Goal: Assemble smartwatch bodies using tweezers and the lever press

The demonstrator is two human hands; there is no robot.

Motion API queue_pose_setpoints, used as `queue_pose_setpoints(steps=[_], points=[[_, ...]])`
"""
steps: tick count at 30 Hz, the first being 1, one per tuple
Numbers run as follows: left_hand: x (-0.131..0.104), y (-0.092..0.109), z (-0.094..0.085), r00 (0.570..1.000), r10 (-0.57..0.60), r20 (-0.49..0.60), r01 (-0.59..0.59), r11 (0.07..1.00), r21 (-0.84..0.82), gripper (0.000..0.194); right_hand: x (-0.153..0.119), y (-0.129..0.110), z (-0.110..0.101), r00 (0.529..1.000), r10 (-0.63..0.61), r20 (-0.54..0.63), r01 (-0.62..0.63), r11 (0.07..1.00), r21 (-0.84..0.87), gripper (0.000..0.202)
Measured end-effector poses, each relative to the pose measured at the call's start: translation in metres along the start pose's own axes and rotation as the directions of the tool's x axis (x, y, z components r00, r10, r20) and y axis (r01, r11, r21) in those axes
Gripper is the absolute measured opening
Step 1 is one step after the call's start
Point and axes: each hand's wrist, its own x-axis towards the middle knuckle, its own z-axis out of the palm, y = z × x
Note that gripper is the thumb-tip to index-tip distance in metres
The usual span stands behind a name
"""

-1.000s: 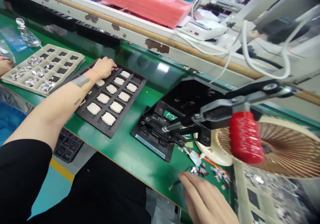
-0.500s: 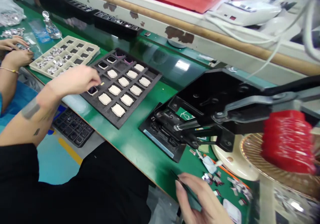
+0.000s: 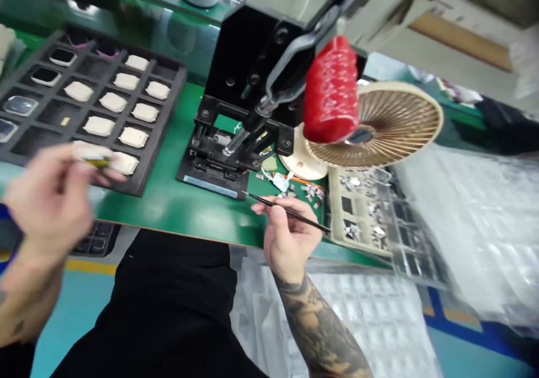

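The right hand [image 3: 291, 233], at five o'clock, is closed around a thin black tool [image 3: 303, 218], whose tip points to ten o'clock, just beside the foot of a black press [image 3: 236, 69]. At nine o'clock the blurry left hand [image 3: 53, 198] pinches a small white and yellow piece [image 3: 93, 156]; the piece shows in front of a dark tray [image 3: 137, 185], and I can't tell if the two touch. White blocks [image 3: 145, 113] sit in many of the tray's holes. Past the right hand, little bits [image 3: 312, 191] lie on the green table [image 3: 202, 215] near a pale tray [image 3: 334, 191]. The press's red handle [image 3: 332, 94] is at one o'clock, with a gold fan [image 3: 389, 128] behind it at two o'clock
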Motion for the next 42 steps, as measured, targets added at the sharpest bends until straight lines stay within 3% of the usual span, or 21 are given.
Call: queue_pose_setpoints(steps=[2,5,10,14,21,26,29,31,36,42], points=[[-0.008,0.001,0.033,0.997,-0.027,0.069,0.036,0.991,-0.128,0.054,-0.003,0.003,0.004,1.000,-0.012,-0.017,0.012,1.000,0.003,0.016],[-0.020,-0.004,0.069,0.985,-0.090,0.145,0.133,0.938,-0.319,0.056,-0.006,0.005,0.011,0.997,-0.051,-0.058,0.051,0.999,-0.007,0.019],[-0.034,-0.013,0.097,0.970,-0.177,0.164,0.236,0.838,-0.493,0.047,-0.012,0.005,0.014,0.982,-0.175,-0.070,0.172,0.984,-0.038,0.007],[-0.041,-0.013,0.099,0.973,-0.159,0.166,0.214,0.891,-0.400,0.037,-0.015,0.001,0.013,0.956,-0.287,0.064,0.293,0.949,-0.119,0.008],[-0.042,-0.012,0.097,0.974,-0.155,0.168,0.207,0.910,-0.359,0.037,-0.012,-0.005,0.015,0.957,-0.255,0.136,0.270,0.957,-0.106,0.008],[-0.042,-0.012,0.097,0.971,-0.157,0.179,0.216,0.898,-0.383,0.037,-0.009,-0.004,0.012,0.984,-0.124,0.127,0.127,0.992,-0.022,0.004],[-0.042,-0.014,0.097,0.973,-0.163,0.163,0.216,0.890,-0.400,0.040,-0.006,-0.005,0.008,0.963,-0.051,0.265,0.014,0.990,0.141,0.004],[-0.043,-0.014,0.098,0.974,-0.175,0.143,0.219,0.888,-0.405,0.046,-0.006,-0.005,0.007,0.946,-0.093,0.310,0.031,0.980,0.197,0.006],[-0.044,-0.013,0.097,0.976,-0.161,0.147,0.207,0.899,-0.385,0.047,-0.013,-0.004,0.011,0.973,-0.182,0.140,0.172,0.982,0.076,0.020],[-0.044,-0.011,0.097,0.982,-0.110,0.153,0.164,0.902,-0.400,0.038,-0.015,-0.002,0.012,0.971,-0.188,0.151,0.184,0.982,0.041,0.020]])
